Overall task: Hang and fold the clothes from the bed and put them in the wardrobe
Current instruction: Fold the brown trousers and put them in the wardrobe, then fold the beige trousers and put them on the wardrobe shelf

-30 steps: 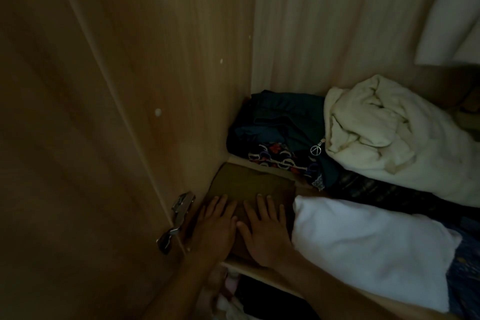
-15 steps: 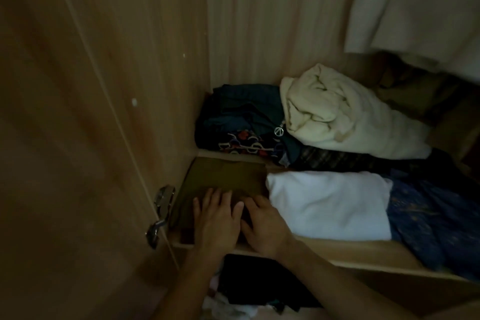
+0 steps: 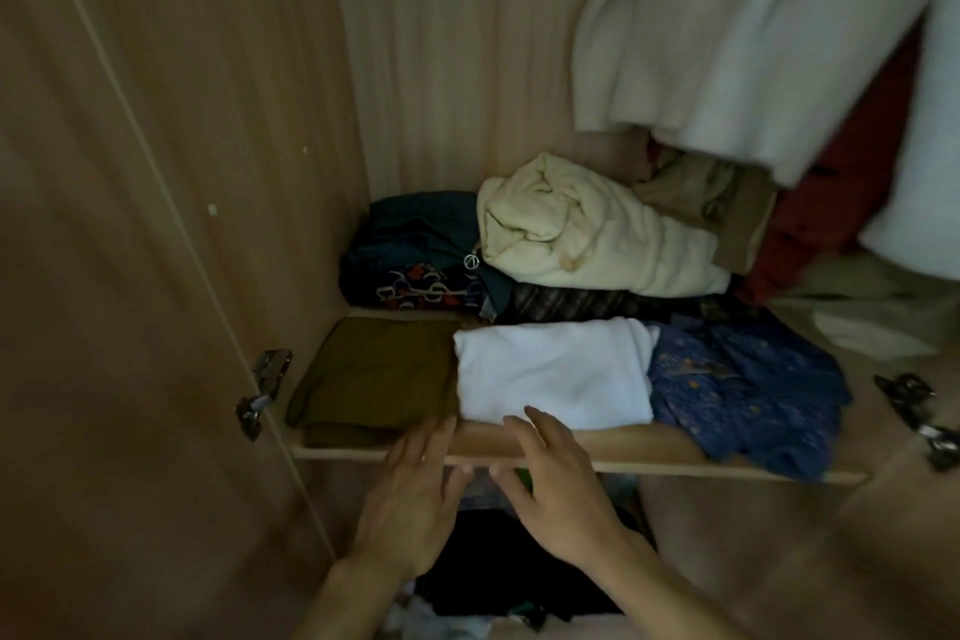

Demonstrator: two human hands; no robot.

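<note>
no readable text, small round emblem on dark folded garment (image 3: 415,244), lettering illegible

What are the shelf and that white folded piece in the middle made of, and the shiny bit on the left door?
The shelf looks like pale laminated board: faint printed grain, smooth matt face. The white folded piece seems soft terry or fleece, thick and slightly fuzzy; hard to tell which. The hinge is bright metal, with glints.
</note>
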